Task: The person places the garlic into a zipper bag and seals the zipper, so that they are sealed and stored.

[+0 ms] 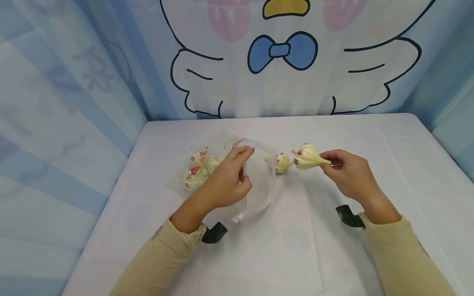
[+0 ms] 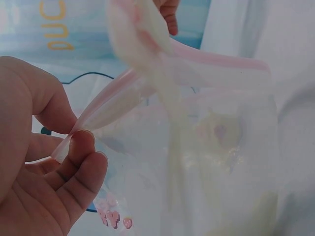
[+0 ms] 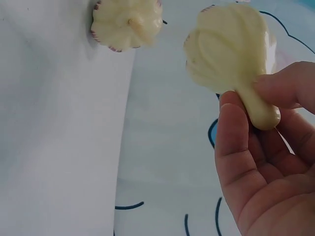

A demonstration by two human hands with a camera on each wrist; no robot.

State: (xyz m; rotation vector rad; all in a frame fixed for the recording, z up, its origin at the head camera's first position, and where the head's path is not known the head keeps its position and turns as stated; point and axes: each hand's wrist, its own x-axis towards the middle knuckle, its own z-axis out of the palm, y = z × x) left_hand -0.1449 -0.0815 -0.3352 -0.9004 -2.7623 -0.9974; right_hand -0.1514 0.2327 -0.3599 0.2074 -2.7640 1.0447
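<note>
My right hand (image 1: 349, 172) pinches a pale garlic bulb (image 1: 306, 157) by its stem between thumb and fingers, its purple-tipped end facing left. Close beside that bulb, at the mouth of a clear zip bag (image 2: 147, 187), lies a second garlic bulb (image 3: 127, 22) on the table. The left hand (image 1: 227, 181) pinches the bag's pink-edged rim (image 2: 106, 101) and the mouth gapes toward the right. Several more garlic bulbs (image 1: 194, 177) show through the plastic at the bag's left end, partly hidden by the left hand.
A white cloth covers the table (image 1: 296, 246). Behind it hangs a curtain (image 1: 296, 94) with a cartoon figure and a blue bow tie, and blue patterned curtains (image 1: 55, 144) flank the sides. A dark wrist mount (image 1: 214, 233) sits at each sleeve.
</note>
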